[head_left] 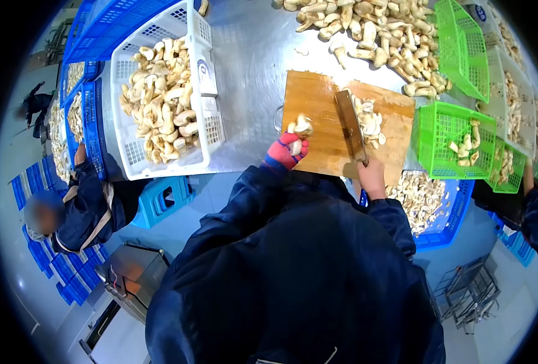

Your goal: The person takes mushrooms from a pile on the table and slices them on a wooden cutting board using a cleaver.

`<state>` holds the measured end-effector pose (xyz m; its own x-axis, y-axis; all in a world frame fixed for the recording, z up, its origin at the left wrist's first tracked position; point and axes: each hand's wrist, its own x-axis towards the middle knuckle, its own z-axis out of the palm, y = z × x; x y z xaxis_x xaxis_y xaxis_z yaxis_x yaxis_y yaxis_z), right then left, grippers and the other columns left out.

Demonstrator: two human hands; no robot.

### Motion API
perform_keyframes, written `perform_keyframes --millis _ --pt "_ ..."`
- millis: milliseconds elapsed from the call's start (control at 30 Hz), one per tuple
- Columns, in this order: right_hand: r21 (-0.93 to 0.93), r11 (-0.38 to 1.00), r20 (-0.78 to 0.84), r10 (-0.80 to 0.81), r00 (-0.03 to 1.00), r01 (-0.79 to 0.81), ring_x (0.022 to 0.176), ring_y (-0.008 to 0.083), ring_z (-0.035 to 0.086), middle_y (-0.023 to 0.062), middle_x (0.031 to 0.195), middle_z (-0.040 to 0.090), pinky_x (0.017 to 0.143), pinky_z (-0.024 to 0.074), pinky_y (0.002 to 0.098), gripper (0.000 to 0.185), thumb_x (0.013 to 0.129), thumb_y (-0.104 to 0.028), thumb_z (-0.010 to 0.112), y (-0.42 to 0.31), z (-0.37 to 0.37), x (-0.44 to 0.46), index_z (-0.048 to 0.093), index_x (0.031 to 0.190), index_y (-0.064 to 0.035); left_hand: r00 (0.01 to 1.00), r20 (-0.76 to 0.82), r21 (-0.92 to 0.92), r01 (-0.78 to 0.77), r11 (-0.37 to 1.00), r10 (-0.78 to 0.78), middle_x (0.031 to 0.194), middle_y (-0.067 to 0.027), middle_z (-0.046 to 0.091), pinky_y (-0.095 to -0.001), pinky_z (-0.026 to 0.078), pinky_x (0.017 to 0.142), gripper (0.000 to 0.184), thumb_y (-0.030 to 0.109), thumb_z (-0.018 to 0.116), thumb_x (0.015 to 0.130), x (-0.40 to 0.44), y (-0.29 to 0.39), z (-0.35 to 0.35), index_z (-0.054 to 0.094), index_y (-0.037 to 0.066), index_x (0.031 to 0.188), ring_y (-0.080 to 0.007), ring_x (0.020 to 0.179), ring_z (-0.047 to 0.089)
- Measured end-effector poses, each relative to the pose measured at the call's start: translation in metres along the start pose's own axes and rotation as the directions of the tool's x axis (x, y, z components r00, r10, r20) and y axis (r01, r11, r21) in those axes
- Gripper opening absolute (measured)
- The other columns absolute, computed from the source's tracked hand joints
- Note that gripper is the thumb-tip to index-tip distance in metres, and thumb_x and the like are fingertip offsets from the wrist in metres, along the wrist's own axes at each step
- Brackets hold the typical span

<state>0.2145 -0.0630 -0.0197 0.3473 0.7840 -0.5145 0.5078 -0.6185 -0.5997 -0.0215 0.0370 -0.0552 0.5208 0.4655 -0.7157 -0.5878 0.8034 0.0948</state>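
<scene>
My left hand (287, 150), in a pink and blue glove, grips a mushroom (301, 125) at the left edge of the wooden cutting board (317, 109). Bare fingers of my right hand (372, 176) are wrapped round the handle of a cleaver (350, 124), whose broad blade points away from me over the board. Just right of the blade lie cut mushroom slices (369, 124). Beyond the board, a large pile of whole mushrooms (378, 36) covers part of the metal table.
A white basket (205, 121) of mushrooms stands left on the metal table (245, 67). Green baskets (427, 136) are at the right. Below the board's right side is a blue crate (457, 212) of slices. Co-workers (90, 206) are at both sides.
</scene>
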Motion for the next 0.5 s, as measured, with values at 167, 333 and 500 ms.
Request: perform_keyframes --millis 167,333,500 --pt "-0.032 0.999 -0.023 -0.032 0.999 0.032 0.069 0.0385 0.058 0.0239 0.071 0.059 0.063 0.0452 0.0435 0.026 0.075 -0.015 0.053 -0.004 0.001 -0.002 0.062 0.093 0.0005 0.870 0.306 -0.061 -0.388 0.920 0.387 0.088 -0.0102 0.053 -0.0352 0.044 0.070 0.045 0.020 0.061 0.072 -0.085 0.097 0.008 0.048 0.002 0.111 -0.0234 0.078 0.052" --pt "-0.045 0.999 0.005 0.025 1.000 -0.024 0.071 0.0394 0.058 0.0244 0.072 0.059 0.065 0.0458 0.0442 0.028 0.075 -0.014 0.052 -0.009 -0.001 -0.005 0.062 0.098 -0.0012 0.346 0.110 0.906 -0.421 0.050 0.932 0.105 -0.0154 0.057 -0.0324 0.045 0.081 0.051 0.021 0.067 0.074 -0.173 0.219 0.023 0.049 0.002 0.117 -0.0245 0.092 0.056" --pt "0.024 0.999 -0.035 0.022 0.999 -0.021 0.069 0.0386 0.059 0.0241 0.071 0.059 0.064 0.0462 0.0441 0.028 0.074 -0.014 0.052 -0.008 0.007 -0.009 0.063 0.097 -0.0014 0.224 0.515 0.808 0.194 -0.556 0.827 0.105 -0.0170 0.058 -0.0345 0.043 0.086 0.051 0.018 0.071 0.071 -0.088 0.219 0.092 0.053 0.005 0.116 -0.0289 0.096 0.055"
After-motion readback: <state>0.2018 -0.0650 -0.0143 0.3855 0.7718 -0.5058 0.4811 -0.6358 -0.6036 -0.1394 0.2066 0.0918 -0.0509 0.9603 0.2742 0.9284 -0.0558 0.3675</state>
